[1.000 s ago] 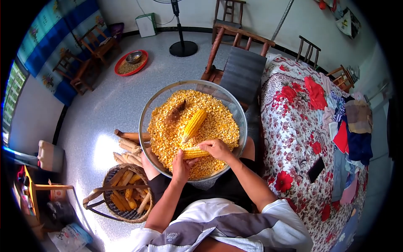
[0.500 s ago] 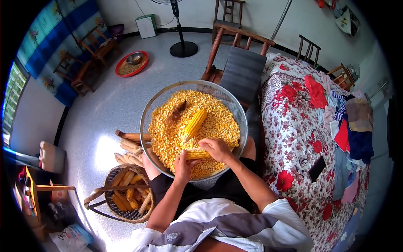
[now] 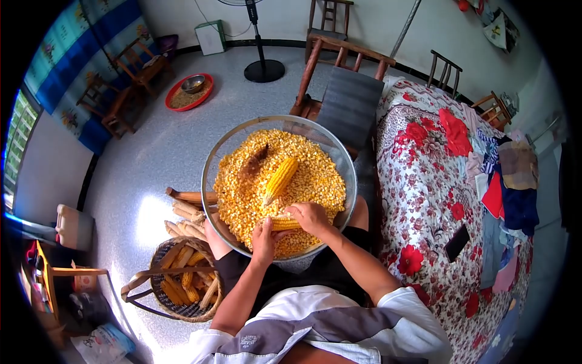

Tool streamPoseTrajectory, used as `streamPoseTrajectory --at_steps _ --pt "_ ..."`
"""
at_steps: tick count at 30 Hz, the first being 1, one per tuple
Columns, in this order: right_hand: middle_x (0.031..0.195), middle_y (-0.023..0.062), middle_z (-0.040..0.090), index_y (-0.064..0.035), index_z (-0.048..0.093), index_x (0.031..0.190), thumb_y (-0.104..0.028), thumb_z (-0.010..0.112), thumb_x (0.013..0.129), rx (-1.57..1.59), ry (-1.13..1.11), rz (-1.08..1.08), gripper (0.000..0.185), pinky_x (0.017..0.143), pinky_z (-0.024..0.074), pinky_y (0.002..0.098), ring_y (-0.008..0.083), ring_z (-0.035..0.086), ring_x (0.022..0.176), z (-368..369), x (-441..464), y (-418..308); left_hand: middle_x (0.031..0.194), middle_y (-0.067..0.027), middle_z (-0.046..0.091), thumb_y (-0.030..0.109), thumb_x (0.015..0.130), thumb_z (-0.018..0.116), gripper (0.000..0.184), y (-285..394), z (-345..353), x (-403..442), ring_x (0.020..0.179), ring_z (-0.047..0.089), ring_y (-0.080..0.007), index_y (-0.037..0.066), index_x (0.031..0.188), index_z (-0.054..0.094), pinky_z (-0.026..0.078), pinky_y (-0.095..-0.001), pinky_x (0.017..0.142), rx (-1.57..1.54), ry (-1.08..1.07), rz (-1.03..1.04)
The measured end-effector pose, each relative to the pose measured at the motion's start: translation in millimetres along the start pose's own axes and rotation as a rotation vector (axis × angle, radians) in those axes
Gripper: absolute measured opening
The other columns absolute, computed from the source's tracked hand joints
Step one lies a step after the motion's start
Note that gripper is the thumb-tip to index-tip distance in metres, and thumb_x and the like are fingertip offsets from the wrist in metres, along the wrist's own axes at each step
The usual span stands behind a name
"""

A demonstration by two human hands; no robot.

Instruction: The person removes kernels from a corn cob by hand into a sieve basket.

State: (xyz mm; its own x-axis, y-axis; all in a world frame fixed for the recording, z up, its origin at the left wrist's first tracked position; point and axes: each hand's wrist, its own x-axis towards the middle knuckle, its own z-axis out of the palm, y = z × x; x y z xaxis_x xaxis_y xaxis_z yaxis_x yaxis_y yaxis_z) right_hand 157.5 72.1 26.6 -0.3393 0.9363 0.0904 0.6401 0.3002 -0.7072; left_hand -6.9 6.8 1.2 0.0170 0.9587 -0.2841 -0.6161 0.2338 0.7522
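Kernels of yellow corn are filling a round metal mesh sieve that is sitting over the knees of the person. A corn cob is lying crosswise above the heap in the near part of the sieve, and a pale strip is showing along its far edge. The left hand is gripping its left end, with the fingers closing around it from below and the thumb pressing along the side. The right hand is bending over its right end, the fingers curling close together and pinching the cob near its upper edge; their tips are partly hiding from view. Near the middle of the sieve, a second, fuller yellow cob is lying slantwise on the kernels, and a dark brown piece is resting to its left. Just left of the sieve, bare cobs are lying on the floor, and nearer the person a woven basket is holding more cobs. Beyond the sieve to the right, a wooden chair is standing, while a flower-patterned cloth is spreading to the right of the sieve.
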Motion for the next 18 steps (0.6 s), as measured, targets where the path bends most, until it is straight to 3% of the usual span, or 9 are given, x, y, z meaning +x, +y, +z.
streamPoseTrajectory --at_steps 3,5,6,7,10,13,14,15,18 --pt "0.081 0.0098 0.070 -0.0127 0.071 0.103 -0.026 0.054 0.095 -0.031 -0.033 0.024 0.023 0.058 0.0512 0.0371 0.0277 0.067 0.070 8.9 1.8 13.3 0.117 -0.0192 0.058 0.030 0.102 0.044 0.041 -3.9 -3.5 1.8 0.106 0.062 -0.0311 -0.006 0.121 0.046 0.055 -0.0464 0.088 -0.023 -0.004 -0.017" --pt "0.078 0.0105 0.070 -0.0099 0.062 0.120 -0.016 0.053 0.095 0.317 0.181 0.048 0.027 0.060 0.0516 0.0335 0.0218 0.068 0.069 17.7 2.5 20.6 0.118 -0.0191 0.058 0.030 0.102 0.044 0.042 -5.0 -4.9 2.1 0.107 0.062 -0.0306 -0.006 0.123 0.045 0.055 -0.0467 0.088 -0.010 0.009 -0.015" --pt "0.090 0.0131 0.069 -0.0068 0.051 0.132 -0.009 0.051 0.095 0.385 -0.022 0.227 0.038 0.068 0.0525 0.0293 0.0182 0.067 0.075 -0.1 6.3 14.7 0.118 -0.0191 0.058 0.030 0.102 0.044 0.042 -3.9 -3.7 1.9 0.107 0.062 -0.0306 -0.006 0.123 0.045 0.055 -0.0467 0.088 -0.010 0.010 -0.014" --pt "0.090 0.0131 0.069 -0.0068 0.051 0.132 -0.009 0.051 0.095 0.386 -0.023 0.225 0.038 0.068 0.0525 0.0293 0.0182 0.067 0.075 -1.9 6.0 16.9 0.113 -0.0184 0.059 0.031 0.101 0.045 0.039 -3.0 -2.2 1.5 0.104 0.063 -0.0299 -0.005 0.118 0.047 0.056 -0.0459 0.086 -0.022 0.019 -0.011" --pt "0.118 0.0149 0.062 -0.0059 0.046 0.137 -0.008 0.053 0.095 0.796 -0.075 0.174 0.043 0.083 0.0507 0.0304 0.0186 0.063 0.099 -8.1 6.0 23.1 0.108 -0.0177 0.061 0.032 0.101 0.046 0.037 0.2 1.7 1.6 0.100 0.064 -0.0290 -0.003 0.112 0.048 0.057 -0.0449 0.084 -0.067 0.031 -0.009" --pt "0.120 0.0144 0.061 -0.0065 0.045 0.138 -0.014 0.059 0.094 0.753 -0.299 0.046 0.047 0.084 0.0503 0.0302 0.0173 0.060 0.106 -12.5 6.2 28.9 0.107 -0.0178 0.061 0.033 0.101 0.046 0.037 -0.6 -1.1 3.2 0.099 0.064 -0.0287 -0.002 0.110 0.048 0.058 -0.0447 0.083 -0.110 0.031 -0.018" --pt "0.110 0.0122 0.067 -0.0042 0.058 0.125 -0.021 0.064 0.092 0.638 -0.253 0.001 0.038 0.081 0.0509 0.0287 0.0156 0.063 0.101 -10.2 1.1 27.7 0.107 -0.0179 0.061 0.033 0.100 0.046 0.036 -2.0 -2.7 3.5 0.099 0.065 -0.0287 -0.002 0.109 0.047 0.058 -0.0446 0.083 -0.119 0.025 -0.028" --pt "0.110 0.0122 0.067 -0.0042 0.058 0.125 -0.021 0.064 0.092 0.638 -0.250 0.005 0.038 0.081 0.0509 0.0287 0.0156 0.063 0.101 -12.8 -2.0 23.0 0.107 -0.0179 0.061 0.033 0.100 0.046 0.036 -3.2 -4.3 3.9 0.099 0.065 -0.0287 -0.002 0.109 0.047 0.058 -0.0446 0.083 -0.118 0.023 -0.033" --pt "0.079 0.0067 0.072 -0.0027 0.073 0.090 -0.026 0.062 0.092 0.451 -0.119 0.064 0.026 0.070 0.0512 0.0277 0.0133 0.067 0.078 -6.1 -2.4 15.4 0.116 -0.0181 0.060 0.033 0.102 0.041 0.041 -5.3 -9.3 6.0 0.105 0.062 -0.0302 -0.003 0.119 0.048 0.056 -0.0463 0.086 -0.071 0.013 -0.048"
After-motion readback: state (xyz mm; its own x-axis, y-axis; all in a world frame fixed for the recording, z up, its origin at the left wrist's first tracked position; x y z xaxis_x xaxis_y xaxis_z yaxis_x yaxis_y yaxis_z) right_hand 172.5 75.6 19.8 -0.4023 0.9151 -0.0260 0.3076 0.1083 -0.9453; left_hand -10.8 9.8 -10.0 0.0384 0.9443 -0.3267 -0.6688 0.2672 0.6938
